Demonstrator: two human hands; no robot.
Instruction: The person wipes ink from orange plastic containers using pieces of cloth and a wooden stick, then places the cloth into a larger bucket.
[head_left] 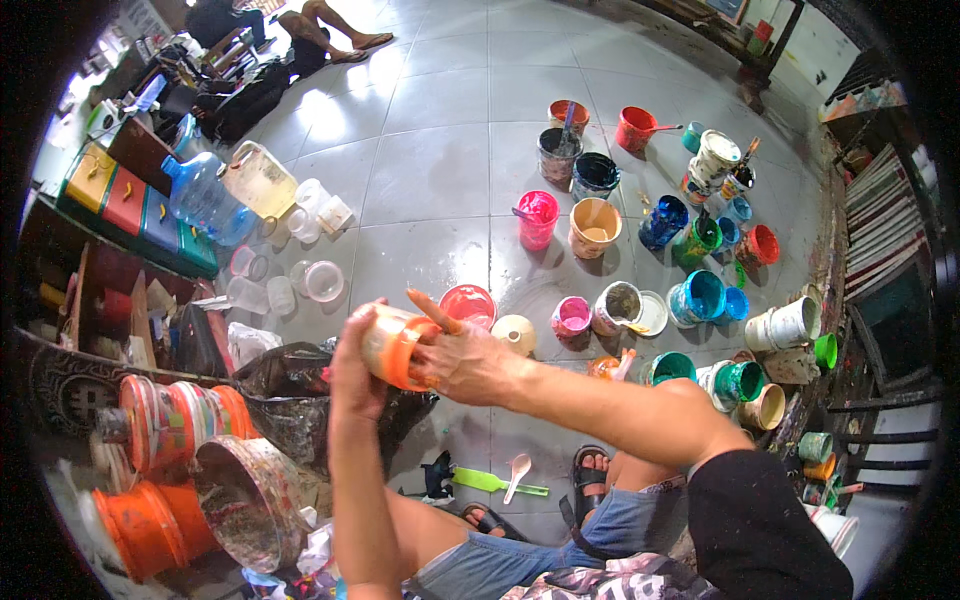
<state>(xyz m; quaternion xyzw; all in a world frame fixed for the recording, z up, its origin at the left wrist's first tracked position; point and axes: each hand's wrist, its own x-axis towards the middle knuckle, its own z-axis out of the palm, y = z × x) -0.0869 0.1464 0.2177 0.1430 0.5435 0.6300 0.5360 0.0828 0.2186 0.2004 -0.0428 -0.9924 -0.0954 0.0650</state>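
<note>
A black sleeve (772,520) is nearest. If paint makes the fingers (432,312) slick, the orange tub (398,345) could slip and hit the red pot (468,302). The tub is tipped between both hands — left hand (352,378) wrapped round its pale end, right hand (465,362) bent at its orange end — I can't tell if it grips.

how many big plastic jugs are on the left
2: a translucent blue jug beside the coloured drawers, and a yellowish jug just to its right. Others could be hidden.
</note>
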